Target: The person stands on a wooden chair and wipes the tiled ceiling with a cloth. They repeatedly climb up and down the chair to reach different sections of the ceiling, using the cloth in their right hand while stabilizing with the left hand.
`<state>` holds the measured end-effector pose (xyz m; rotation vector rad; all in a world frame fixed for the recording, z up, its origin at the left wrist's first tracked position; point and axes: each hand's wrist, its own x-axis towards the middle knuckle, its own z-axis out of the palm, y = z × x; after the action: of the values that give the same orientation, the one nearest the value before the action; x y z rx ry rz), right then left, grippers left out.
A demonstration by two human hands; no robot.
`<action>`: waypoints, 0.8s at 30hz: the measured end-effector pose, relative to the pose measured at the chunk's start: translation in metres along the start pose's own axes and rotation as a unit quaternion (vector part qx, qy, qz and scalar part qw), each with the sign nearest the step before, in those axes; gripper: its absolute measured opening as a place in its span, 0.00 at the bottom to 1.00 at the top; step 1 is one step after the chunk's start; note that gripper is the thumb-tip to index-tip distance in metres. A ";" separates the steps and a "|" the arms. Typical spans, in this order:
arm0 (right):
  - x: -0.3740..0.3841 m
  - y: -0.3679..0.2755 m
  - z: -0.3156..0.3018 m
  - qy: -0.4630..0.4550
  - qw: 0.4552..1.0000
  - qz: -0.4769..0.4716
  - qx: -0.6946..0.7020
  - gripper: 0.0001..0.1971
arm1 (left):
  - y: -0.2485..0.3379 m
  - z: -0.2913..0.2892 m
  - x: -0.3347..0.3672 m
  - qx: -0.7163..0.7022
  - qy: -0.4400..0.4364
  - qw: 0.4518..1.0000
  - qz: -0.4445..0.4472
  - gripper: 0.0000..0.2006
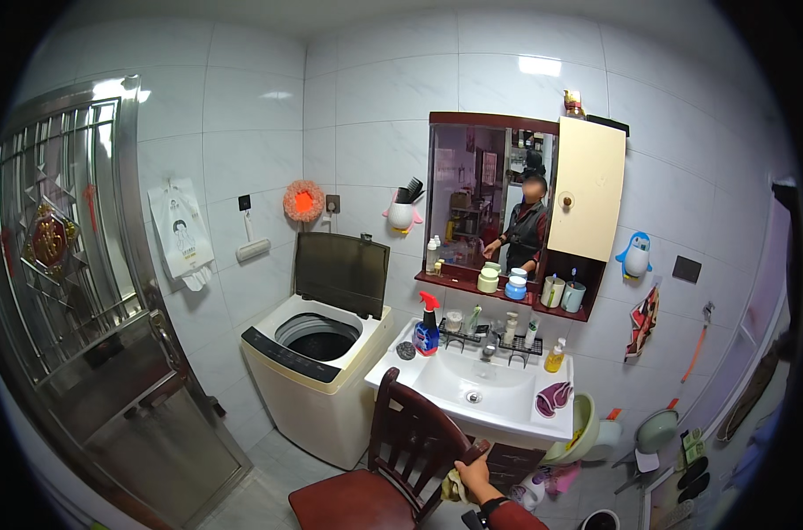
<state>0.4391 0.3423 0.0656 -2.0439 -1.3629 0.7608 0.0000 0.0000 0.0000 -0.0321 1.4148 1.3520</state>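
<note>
My right hand [475,473] comes in from the lower edge, in a red sleeve with a dark band at the wrist. Its fingers are closed at the upper right end of the back of a dark red wooden chair [419,415]. A crumpled yellowish cloth [454,487] hangs from the same hand, against the chair back. The chair's seat [353,505] faces left, and its slatted back stands in front of the washbasin [445,380]. My left hand does not show directly. The mirror [472,203] reflects me, too small to tell which hand is which.
Left of the basin stands a top-loading washing machine [309,397], its lid raised. A spray bottle [426,327], a soap bottle [555,356] and a purple cloth [553,399] rest on the basin top. Basins [582,433] lean at the right wall; a metal door [110,353] is at left.
</note>
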 end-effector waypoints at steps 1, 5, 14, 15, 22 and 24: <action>0.008 0.001 0.003 -0.003 1.000 -0.007 -0.011 0.39 | -0.004 -0.004 0.001 -0.001 0.002 1.000 0.000 0.25; 0.052 -0.004 0.010 -0.022 0.997 -0.046 -0.061 0.40 | -0.021 -0.008 0.016 -0.004 -0.005 1.000 0.025 0.26; 0.157 -0.009 -0.012 -0.073 0.990 -0.072 -0.092 0.43 | -0.049 0.022 0.026 -0.019 0.031 0.998 -0.047 0.33; 0.170 -0.006 -0.009 -0.082 0.989 -0.075 -0.100 0.45 | -0.049 0.029 0.024 -0.029 0.033 0.998 -0.044 0.32; 0.229 0.000 0.001 -0.108 0.982 -0.146 -0.062 0.44 | -0.050 0.057 0.028 -0.008 0.064 0.997 -0.052 0.17; 0.224 -0.002 -0.004 -0.109 0.977 -0.171 -0.066 0.43 | -0.068 0.065 0.010 -0.035 0.103 0.992 -0.071 0.24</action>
<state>0.5129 0.5514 0.0364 -1.7884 -1.8741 0.7711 0.0838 0.0284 -0.0341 -0.3207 1.5062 1.3079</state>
